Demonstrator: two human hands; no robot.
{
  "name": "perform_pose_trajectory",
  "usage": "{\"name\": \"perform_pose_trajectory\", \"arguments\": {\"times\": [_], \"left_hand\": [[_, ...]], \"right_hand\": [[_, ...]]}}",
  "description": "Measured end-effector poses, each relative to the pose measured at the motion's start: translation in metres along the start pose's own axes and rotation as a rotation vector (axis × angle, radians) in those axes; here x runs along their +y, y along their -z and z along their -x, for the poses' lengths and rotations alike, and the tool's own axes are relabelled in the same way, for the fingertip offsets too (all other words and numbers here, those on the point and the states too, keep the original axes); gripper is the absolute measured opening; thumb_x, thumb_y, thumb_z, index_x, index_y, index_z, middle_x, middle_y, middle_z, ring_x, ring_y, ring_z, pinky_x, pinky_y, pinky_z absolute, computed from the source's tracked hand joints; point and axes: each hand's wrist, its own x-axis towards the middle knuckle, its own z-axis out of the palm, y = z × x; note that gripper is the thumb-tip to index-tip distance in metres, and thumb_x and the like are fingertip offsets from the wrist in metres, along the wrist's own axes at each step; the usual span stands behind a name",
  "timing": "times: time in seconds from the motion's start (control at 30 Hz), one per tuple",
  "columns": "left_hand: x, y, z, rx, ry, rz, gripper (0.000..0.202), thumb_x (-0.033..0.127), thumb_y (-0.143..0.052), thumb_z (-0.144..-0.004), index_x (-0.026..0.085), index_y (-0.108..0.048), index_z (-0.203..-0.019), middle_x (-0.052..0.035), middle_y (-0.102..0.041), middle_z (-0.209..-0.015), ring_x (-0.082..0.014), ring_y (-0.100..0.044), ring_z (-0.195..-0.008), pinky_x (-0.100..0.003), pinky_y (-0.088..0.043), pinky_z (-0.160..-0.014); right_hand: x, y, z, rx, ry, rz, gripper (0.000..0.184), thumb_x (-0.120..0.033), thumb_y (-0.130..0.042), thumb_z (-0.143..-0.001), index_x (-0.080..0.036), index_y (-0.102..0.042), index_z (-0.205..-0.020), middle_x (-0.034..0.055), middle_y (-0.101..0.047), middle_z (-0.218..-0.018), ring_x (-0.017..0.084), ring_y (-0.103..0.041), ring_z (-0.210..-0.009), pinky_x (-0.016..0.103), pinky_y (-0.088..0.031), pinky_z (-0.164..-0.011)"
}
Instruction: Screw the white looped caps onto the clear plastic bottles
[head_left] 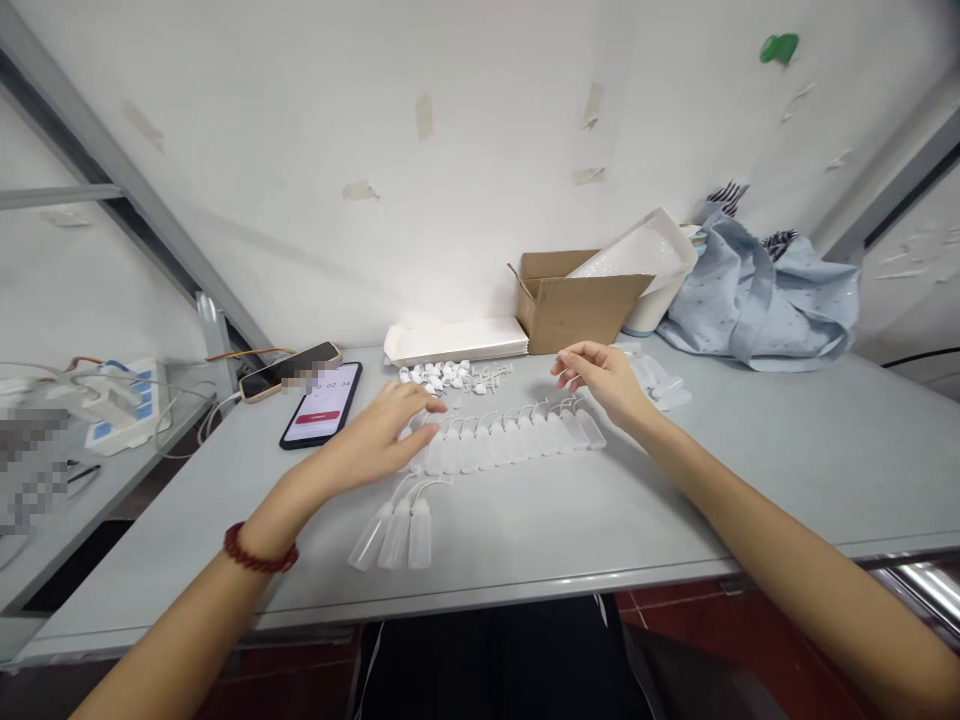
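A row of several small translucent plastic bottles point(510, 440) with thin bent tubes lies across the middle of the table. My left hand point(390, 425) is over the row's left end, thumb and fingers apart, with nothing seen in it; it hides the bottles beneath. Above the row's right end hovers my right hand point(600, 378), its fingers loosely bent and apart, holding nothing I can see. Three more tubed bottles point(396, 535) lie nearer the front edge. Behind the row are a heap of small white caps point(439, 376) and some thin white pieces point(491, 378).
At the back stand a cardboard box point(585, 310) and a flat white stack point(457, 342). Loose clear bottles point(660, 382) and a light blue cloth bag point(765, 290) are on the right. Leftward lie a lit phone point(322, 405), a dark phone point(289, 372) and a power strip point(124, 405).
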Motion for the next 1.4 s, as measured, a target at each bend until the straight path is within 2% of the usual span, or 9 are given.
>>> {"name": "perform_pose_trajectory", "arguments": {"times": [0.13,0.23,0.33,0.5,0.6,0.8,1.07,1.23,1.4], "left_hand": [[-0.023,-0.013,-0.042,0.022,-0.088,-0.076,0.031,0.015,-0.036,-0.088,0.019,-0.062,-0.105,-0.0073,-0.064,-0.107,-0.0235,-0.054,-0.106,-0.044,-0.046,-0.092],[-0.035,-0.024,-0.057,-0.012,-0.150,-0.094,0.037,0.007,-0.035,-0.085,0.018,-0.065,-0.103,-0.0076,-0.066,-0.108,-0.0215,-0.058,-0.103,-0.042,-0.047,-0.092],[-0.040,-0.033,-0.056,-0.030,-0.192,-0.094,0.039,0.005,-0.037,-0.083,0.018,-0.065,-0.106,-0.0076,-0.067,-0.113,-0.0208,-0.059,-0.106,-0.041,-0.048,-0.094],[-0.038,-0.039,-0.044,-0.031,-0.201,-0.156,0.046,0.002,-0.036,-0.080,0.021,-0.066,-0.109,-0.0051,-0.065,-0.122,-0.0209,-0.060,-0.111,-0.040,-0.049,-0.096],[-0.036,-0.040,-0.043,-0.049,-0.189,-0.178,0.047,0.001,-0.034,-0.080,0.018,-0.066,-0.109,-0.0069,-0.065,-0.125,-0.0215,-0.061,-0.112,-0.042,-0.049,-0.097],[-0.038,-0.041,-0.046,-0.062,-0.172,-0.214,0.044,0.004,-0.035,-0.082,0.017,-0.064,-0.113,-0.0071,-0.063,-0.128,-0.0219,-0.062,-0.113,-0.040,-0.050,-0.096],[-0.046,-0.046,-0.045,-0.021,-0.191,-0.195,0.045,0.003,-0.036,-0.082,0.016,-0.062,-0.116,-0.0089,-0.064,-0.125,-0.0221,-0.062,-0.112,-0.039,-0.049,-0.097],[-0.043,-0.043,-0.044,0.075,-0.168,-0.139,0.043,0.006,-0.036,-0.084,0.012,-0.063,-0.116,-0.0118,-0.065,-0.124,-0.0241,-0.062,-0.112,-0.042,-0.050,-0.097],[-0.032,-0.038,-0.043,0.344,-0.113,-0.051,0.034,0.011,-0.041,-0.087,0.012,-0.070,-0.106,-0.0109,-0.071,-0.112,-0.0242,-0.067,-0.103,-0.040,-0.055,-0.089]], "right_hand": [[0.009,0.023,-0.016,0.072,0.105,0.290,0.023,-0.039,-0.056,-0.082,-0.016,-0.059,-0.077,0.0089,-0.070,-0.078,0.015,-0.063,-0.061,0.026,-0.049,-0.053],[0.011,0.039,-0.024,0.112,0.146,0.441,0.017,-0.032,-0.055,-0.082,-0.016,-0.061,-0.078,0.0088,-0.070,-0.078,0.018,-0.065,-0.064,0.031,-0.051,-0.059],[0.013,0.050,-0.029,0.129,0.185,0.609,0.012,-0.023,-0.055,-0.081,-0.017,-0.065,-0.082,0.0097,-0.072,-0.085,0.024,-0.067,-0.079,0.037,-0.051,-0.074],[0.021,0.062,-0.033,0.020,0.236,0.941,0.028,-0.012,-0.050,-0.083,-0.015,-0.069,-0.103,0.0122,-0.069,-0.114,0.029,-0.062,-0.108,0.040,-0.044,-0.093],[0.028,0.066,-0.033,-0.010,0.211,1.058,0.035,-0.010,-0.047,-0.083,-0.015,-0.067,-0.112,0.0127,-0.067,-0.119,0.031,-0.061,-0.110,0.043,-0.043,-0.093],[0.037,0.064,-0.033,-0.046,0.132,1.194,0.036,-0.009,-0.048,-0.080,-0.019,-0.071,-0.106,0.0100,-0.069,-0.116,0.033,-0.061,-0.110,0.046,-0.042,-0.089],[0.042,0.063,-0.035,0.007,0.085,1.291,0.044,-0.005,-0.048,-0.075,-0.014,-0.068,-0.113,0.0141,-0.069,-0.116,0.034,-0.060,-0.110,0.045,-0.041,-0.088],[0.044,0.066,-0.037,0.019,0.105,1.308,0.046,-0.002,-0.048,-0.072,-0.014,-0.068,-0.112,0.0140,-0.070,-0.111,0.034,-0.060,-0.108,0.044,-0.042,-0.086],[0.044,0.066,-0.037,0.044,0.175,1.288,0.043,-0.002,-0.050,-0.071,-0.014,-0.069,-0.108,0.0138,-0.071,-0.107,0.033,-0.061,-0.105,0.043,-0.044,-0.084]]}}
